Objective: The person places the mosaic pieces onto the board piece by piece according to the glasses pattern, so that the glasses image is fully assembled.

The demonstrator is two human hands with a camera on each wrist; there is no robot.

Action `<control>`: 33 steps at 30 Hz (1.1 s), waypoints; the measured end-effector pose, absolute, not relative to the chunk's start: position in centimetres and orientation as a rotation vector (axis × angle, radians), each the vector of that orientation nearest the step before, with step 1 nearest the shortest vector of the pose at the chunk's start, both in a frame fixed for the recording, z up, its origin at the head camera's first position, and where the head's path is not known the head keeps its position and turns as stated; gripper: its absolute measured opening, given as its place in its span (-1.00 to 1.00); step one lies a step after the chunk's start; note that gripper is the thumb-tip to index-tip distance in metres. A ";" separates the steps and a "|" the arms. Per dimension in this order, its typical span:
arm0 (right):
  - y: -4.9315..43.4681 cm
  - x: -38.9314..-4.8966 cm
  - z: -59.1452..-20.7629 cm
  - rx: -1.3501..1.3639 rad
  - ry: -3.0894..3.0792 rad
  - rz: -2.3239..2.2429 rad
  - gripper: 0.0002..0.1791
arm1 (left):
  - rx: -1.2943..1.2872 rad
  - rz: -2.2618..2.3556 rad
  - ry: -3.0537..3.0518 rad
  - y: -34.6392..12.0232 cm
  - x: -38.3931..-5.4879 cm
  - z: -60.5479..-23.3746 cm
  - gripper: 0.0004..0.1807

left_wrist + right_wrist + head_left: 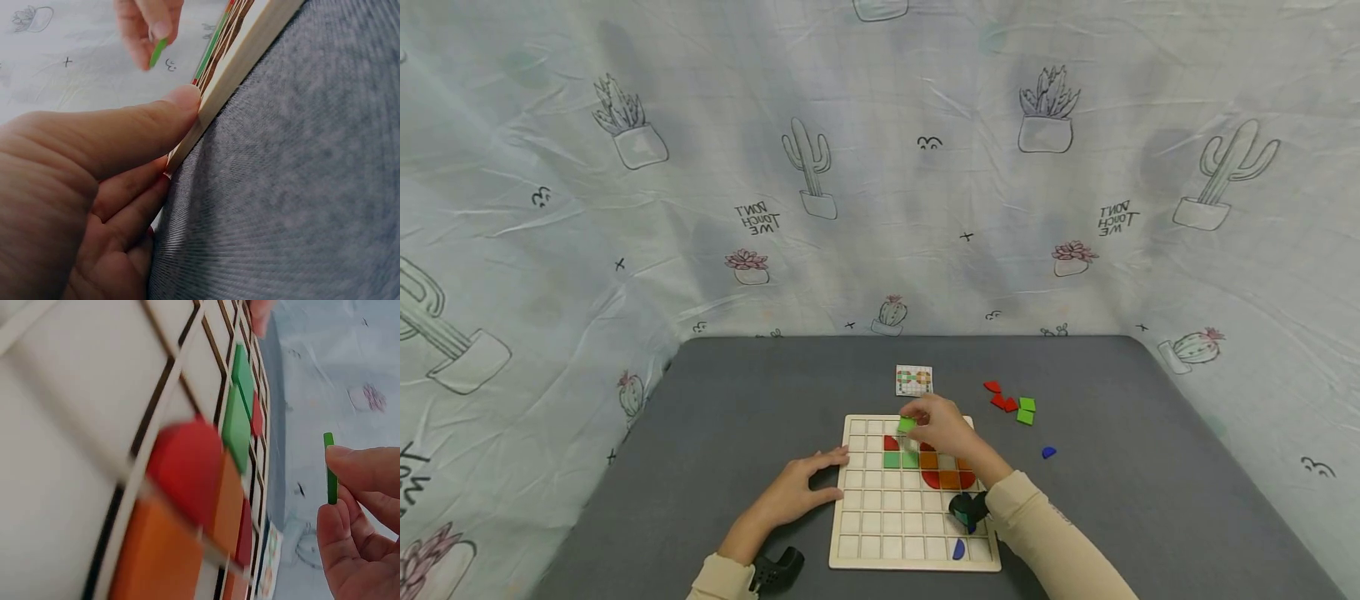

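Observation:
A wooden grid board (861, 523) lies on the table. My right hand (945, 428) pinches a green square tile (907, 424) above the board's far rows; in the right wrist view the tile (330, 469) is seen edge-on between thumb and fingers. At the board's left edge my left hand (797, 487) touches the rim with its thumb and extended fingers, nothing in its grasp. Set in the grid are a red quarter-round tile (891, 443), green tiles (237, 428), orange tiles (950, 480) and red rounded tiles (187, 469). Some tiles are hidden under my right hand.
A small pattern card (914, 380) lies beyond the board. To its right are loose red tiles (998, 401), two green squares (1026, 410) and a blue half-round tile (1048, 452). Another blue tile (958, 549) lies on the board's near rows. A patterned curtain (880, 167) hangs behind the table.

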State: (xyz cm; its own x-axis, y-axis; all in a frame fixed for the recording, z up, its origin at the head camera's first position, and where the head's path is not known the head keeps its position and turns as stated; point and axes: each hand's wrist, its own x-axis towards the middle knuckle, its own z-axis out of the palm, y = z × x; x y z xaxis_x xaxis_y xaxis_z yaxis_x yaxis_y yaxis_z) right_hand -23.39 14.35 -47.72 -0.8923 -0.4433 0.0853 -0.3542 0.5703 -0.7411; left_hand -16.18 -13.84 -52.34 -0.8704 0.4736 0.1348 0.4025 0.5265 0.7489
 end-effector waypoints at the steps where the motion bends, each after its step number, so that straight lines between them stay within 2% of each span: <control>1: 13.9 -23.5 -47.7 -0.707 2.674 -1.219 -0.70 | 0.768 1.278 2.666 -13.9 -16.2 -52.3 -0.40; 12: 10.3 -23.9 -48.6 -0.859 2.608 -1.061 -0.71 | 0.742 1.276 2.639 -13.9 -16.0 -52.4 -0.39; 33: 8.8 -23.9 -48.7 -0.901 2.646 -0.824 -0.73 | 0.768 1.304 2.631 -13.8 -16.0 -52.4 -0.40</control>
